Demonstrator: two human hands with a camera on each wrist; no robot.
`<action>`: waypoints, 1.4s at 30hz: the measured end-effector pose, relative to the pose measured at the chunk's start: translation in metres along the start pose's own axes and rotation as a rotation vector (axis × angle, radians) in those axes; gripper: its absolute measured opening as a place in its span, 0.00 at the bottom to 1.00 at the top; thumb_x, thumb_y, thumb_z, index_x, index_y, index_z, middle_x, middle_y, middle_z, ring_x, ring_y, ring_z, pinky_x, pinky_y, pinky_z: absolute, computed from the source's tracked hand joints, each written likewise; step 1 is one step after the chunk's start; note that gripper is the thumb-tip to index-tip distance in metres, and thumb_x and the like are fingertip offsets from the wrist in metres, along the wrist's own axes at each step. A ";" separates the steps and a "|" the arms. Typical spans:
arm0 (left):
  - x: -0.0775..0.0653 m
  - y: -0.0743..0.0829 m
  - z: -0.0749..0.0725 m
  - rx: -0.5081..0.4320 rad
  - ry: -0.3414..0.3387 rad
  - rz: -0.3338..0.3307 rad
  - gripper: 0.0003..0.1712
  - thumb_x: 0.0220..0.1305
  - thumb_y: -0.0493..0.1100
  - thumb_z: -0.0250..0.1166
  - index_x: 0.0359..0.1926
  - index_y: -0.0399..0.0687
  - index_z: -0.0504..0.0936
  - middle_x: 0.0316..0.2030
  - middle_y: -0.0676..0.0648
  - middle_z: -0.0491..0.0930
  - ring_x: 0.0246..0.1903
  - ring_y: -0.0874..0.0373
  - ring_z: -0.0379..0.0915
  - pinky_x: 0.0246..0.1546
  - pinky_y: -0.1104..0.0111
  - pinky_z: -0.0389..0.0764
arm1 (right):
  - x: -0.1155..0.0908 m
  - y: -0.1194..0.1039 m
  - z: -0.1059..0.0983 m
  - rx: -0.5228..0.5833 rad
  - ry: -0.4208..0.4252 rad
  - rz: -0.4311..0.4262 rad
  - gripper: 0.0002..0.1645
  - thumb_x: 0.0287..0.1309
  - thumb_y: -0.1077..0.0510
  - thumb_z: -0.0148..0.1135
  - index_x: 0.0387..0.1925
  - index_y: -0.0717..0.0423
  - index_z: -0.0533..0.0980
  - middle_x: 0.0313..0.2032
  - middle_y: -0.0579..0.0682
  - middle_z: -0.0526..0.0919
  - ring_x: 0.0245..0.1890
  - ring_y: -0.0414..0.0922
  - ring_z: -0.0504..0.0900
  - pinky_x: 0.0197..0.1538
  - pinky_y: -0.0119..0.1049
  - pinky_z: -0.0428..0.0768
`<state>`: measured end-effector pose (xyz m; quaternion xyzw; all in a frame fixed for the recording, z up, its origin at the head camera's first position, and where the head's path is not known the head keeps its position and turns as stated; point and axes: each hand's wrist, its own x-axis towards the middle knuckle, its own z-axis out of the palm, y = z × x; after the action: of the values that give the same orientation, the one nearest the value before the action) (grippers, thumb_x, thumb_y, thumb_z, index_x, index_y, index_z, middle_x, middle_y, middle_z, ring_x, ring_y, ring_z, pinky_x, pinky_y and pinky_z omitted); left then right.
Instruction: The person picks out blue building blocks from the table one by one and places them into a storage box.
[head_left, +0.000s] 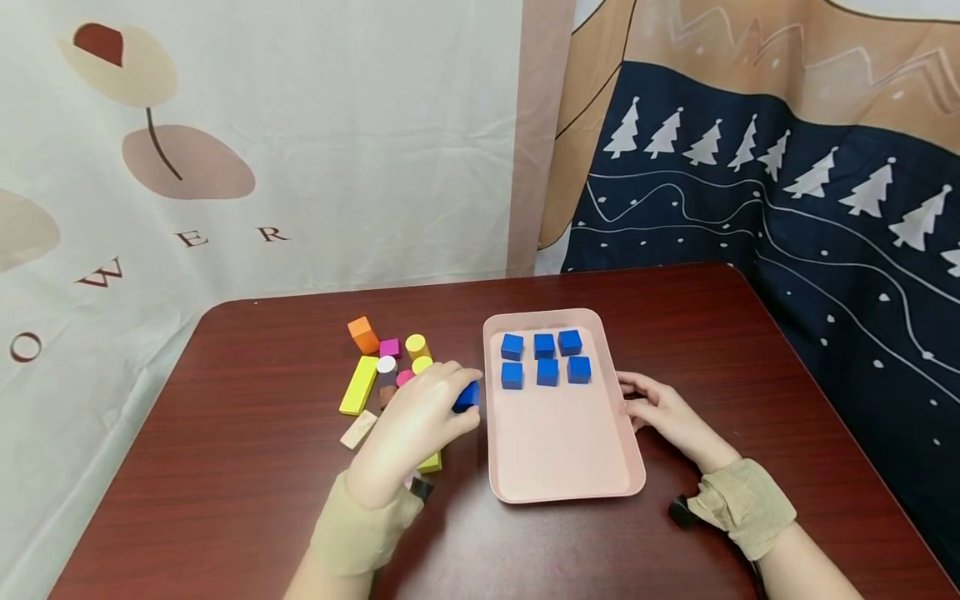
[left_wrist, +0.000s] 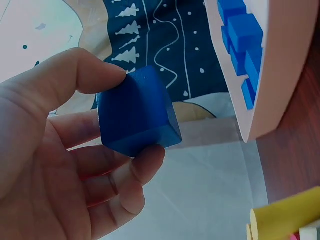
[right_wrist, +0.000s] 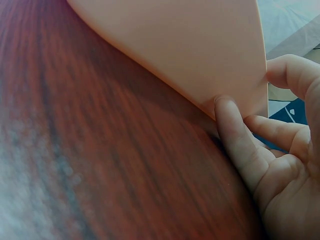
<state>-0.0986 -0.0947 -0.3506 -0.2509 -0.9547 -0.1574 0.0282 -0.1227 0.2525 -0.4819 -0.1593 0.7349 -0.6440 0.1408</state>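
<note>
My left hand (head_left: 420, 408) pinches a blue cube (left_wrist: 137, 112) between thumb and fingers, just left of the pink tray (head_left: 562, 450). In the left wrist view the cube is raised, with the thumb on its top edge and a fingertip below. Inside the tray's far half, several blue cubes (head_left: 547, 372) sit in two rows. At the tray's right side, my right hand (head_left: 667, 417) holds the edge. The right wrist view shows one fingertip at the rim and other fingers (right_wrist: 232, 125) against the outer wall, low near the table.
Left of the tray lies a loose group of blocks: an orange block (head_left: 363, 335), a long yellow block (head_left: 359, 385), a pale wooden block (head_left: 359, 429), a magenta block (head_left: 389, 348) and a yellow cylinder (head_left: 417, 346). My left hand hides part of it. Printed cloths hang behind the dark-red table (head_left: 225, 467).
</note>
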 end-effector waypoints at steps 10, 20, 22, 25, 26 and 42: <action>0.016 0.012 0.002 0.001 -0.007 0.060 0.20 0.53 0.47 0.62 0.48 0.48 0.78 0.37 0.52 0.76 0.34 0.60 0.68 0.35 0.71 0.75 | 0.001 0.001 0.000 0.002 0.003 0.006 0.28 0.61 0.66 0.54 0.61 0.66 0.60 0.47 0.68 0.69 0.29 0.51 0.80 0.30 0.43 0.80; 0.029 0.022 0.009 -0.045 -0.059 0.093 0.21 0.55 0.46 0.63 0.49 0.44 0.77 0.39 0.50 0.77 0.36 0.59 0.68 0.38 0.70 0.74 | 0.001 -0.001 0.000 0.002 -0.002 0.001 0.27 0.61 0.66 0.53 0.61 0.67 0.59 0.47 0.69 0.69 0.28 0.51 0.80 0.30 0.43 0.80; 0.032 0.024 0.010 -0.052 -0.063 0.103 0.20 0.55 0.45 0.63 0.49 0.44 0.78 0.39 0.50 0.77 0.36 0.59 0.68 0.39 0.69 0.75 | 0.000 -0.001 0.000 0.001 0.001 0.004 0.27 0.61 0.66 0.53 0.61 0.67 0.59 0.47 0.69 0.69 0.28 0.51 0.80 0.30 0.43 0.80; 0.037 0.027 0.012 -0.059 -0.077 0.117 0.20 0.55 0.45 0.62 0.49 0.44 0.77 0.40 0.49 0.77 0.36 0.59 0.69 0.40 0.69 0.75 | 0.000 -0.002 0.000 -0.001 0.004 0.007 0.28 0.61 0.66 0.53 0.61 0.67 0.59 0.47 0.69 0.69 0.28 0.51 0.80 0.30 0.43 0.80; 0.038 0.027 0.012 -0.064 -0.085 0.118 0.20 0.55 0.45 0.63 0.49 0.44 0.77 0.41 0.49 0.77 0.36 0.59 0.69 0.40 0.69 0.75 | 0.000 -0.002 0.000 0.000 0.003 0.008 0.28 0.61 0.66 0.53 0.61 0.67 0.59 0.47 0.69 0.69 0.29 0.51 0.80 0.30 0.43 0.80; 0.069 0.044 0.029 -0.003 -0.135 0.220 0.14 0.55 0.44 0.64 0.42 0.43 0.78 0.35 0.50 0.78 0.33 0.60 0.68 0.36 0.73 0.74 | 0.000 -0.001 0.000 0.005 0.002 0.004 0.28 0.61 0.66 0.53 0.61 0.68 0.59 0.47 0.69 0.69 0.28 0.50 0.80 0.29 0.42 0.80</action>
<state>-0.1363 -0.0171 -0.3562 -0.3643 -0.9209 -0.1374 -0.0196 -0.1226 0.2523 -0.4812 -0.1568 0.7339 -0.6455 0.1420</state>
